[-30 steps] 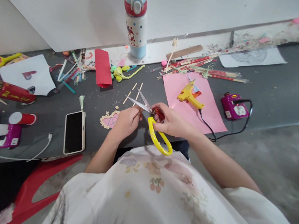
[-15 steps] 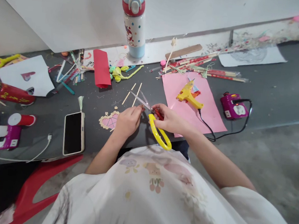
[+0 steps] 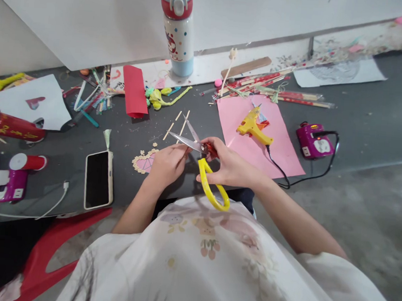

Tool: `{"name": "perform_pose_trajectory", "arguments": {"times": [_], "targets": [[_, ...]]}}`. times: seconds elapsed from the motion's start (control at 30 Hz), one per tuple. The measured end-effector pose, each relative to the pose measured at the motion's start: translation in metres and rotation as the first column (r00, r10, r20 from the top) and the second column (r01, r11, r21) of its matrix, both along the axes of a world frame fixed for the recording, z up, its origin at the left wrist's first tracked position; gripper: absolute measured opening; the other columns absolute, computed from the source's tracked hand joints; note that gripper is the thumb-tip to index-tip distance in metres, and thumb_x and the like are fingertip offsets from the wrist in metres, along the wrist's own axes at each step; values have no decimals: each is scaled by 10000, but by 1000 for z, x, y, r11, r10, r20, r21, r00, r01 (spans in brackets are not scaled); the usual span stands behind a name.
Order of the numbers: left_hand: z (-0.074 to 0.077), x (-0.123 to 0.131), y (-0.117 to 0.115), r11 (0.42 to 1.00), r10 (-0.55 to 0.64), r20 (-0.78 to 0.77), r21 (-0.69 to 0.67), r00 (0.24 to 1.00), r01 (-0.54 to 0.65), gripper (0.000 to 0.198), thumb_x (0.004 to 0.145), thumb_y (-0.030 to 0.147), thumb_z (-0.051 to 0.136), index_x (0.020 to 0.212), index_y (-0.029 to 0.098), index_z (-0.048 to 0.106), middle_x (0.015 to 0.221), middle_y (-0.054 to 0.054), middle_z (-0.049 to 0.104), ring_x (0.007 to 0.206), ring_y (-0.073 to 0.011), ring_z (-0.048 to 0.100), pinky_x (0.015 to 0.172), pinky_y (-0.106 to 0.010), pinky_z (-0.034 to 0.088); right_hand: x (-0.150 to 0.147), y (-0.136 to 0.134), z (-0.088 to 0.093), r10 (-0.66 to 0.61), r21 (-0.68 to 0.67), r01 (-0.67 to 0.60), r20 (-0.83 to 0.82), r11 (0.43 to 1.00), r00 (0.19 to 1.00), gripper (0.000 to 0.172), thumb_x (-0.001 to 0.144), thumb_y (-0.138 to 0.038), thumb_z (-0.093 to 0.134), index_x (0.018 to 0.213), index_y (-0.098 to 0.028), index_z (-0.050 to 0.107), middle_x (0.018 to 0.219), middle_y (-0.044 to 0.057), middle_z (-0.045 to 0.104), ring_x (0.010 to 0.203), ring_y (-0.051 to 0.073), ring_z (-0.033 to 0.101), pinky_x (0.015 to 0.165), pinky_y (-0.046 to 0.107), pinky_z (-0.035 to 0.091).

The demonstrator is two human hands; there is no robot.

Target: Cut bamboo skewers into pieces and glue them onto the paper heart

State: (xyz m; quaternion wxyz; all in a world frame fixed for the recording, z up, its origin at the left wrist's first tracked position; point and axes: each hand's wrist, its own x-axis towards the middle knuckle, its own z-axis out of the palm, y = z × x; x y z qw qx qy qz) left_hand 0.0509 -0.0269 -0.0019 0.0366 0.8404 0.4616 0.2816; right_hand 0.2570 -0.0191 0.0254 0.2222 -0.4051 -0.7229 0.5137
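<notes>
My right hand (image 3: 229, 164) grips a pair of scissors (image 3: 214, 195) with yellow handles, their metal blades spread apart and pointing away to the upper left. Close by on the left, my left hand (image 3: 168, 165) is closed, fingertips pinched together beside the lower blade; whatever it pinches is too small or hidden to make out. Thin wooden sticks (image 3: 184, 123) lie on the table just beyond the blades. Partly covered by my left hand is a pink heart-shaped piece (image 3: 147, 163) with a bumpy beige border and dark lines across it.
A yellow glue gun (image 3: 254, 129) lies on pink paper (image 3: 281, 150), its cord running to a purple box (image 3: 315, 141). A phone (image 3: 98, 179) rests at the left. Behind stand a water bottle (image 3: 180, 42), red paper (image 3: 135, 92) and yellow clay (image 3: 158, 100). A red can (image 3: 13, 125) lies far left.
The scissor blades have spread wider and the handles have opened, one loop dropping lower. My left hand has shifted slightly left.
</notes>
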Motion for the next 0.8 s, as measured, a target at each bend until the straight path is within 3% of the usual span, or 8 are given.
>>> {"name": "perform_pose_trajectory", "arguments": {"times": [0.17,0.43,0.57,0.8], "targets": [[3,-2,1,998,-61,27,-22,998,62,220,804,82,386,744,185,571,730,-31,680,729,-133,648,655,-223,478,1,0,4,12,-20,-13,-8,1000,1000,701,631,-389,747,1185,-173,375,1009,52,516,822,134,504,765,302,486],[4,1,2,998,-25,-48,-56,999,23,226,836,124,378,723,192,562,693,-30,667,724,-141,648,640,-232,476,-1,-1,-6,-52,-8,52,-10,999,999,516,688,-269,635,1143,-186,406,857,-5,510,731,109,487,703,269,465],[3,1,2,997,-5,-58,-71,998,1,204,861,152,397,753,188,566,741,-44,676,737,-149,641,647,-242,468,-2,-2,-10,-97,-73,98,19,993,995,478,672,-261,627,1103,-191,432,771,-38,494,674,101,481,655,258,446],[-1,7,4,995,61,-48,-70,997,-64,228,927,243,392,891,166,603,834,-65,678,790,-150,626,695,-247,451,-8,1,-34,-197,-198,175,-99,965,975,445,675,-289,648,1070,-200,462,760,-46,505,653,93,487,627,247,436]]}}
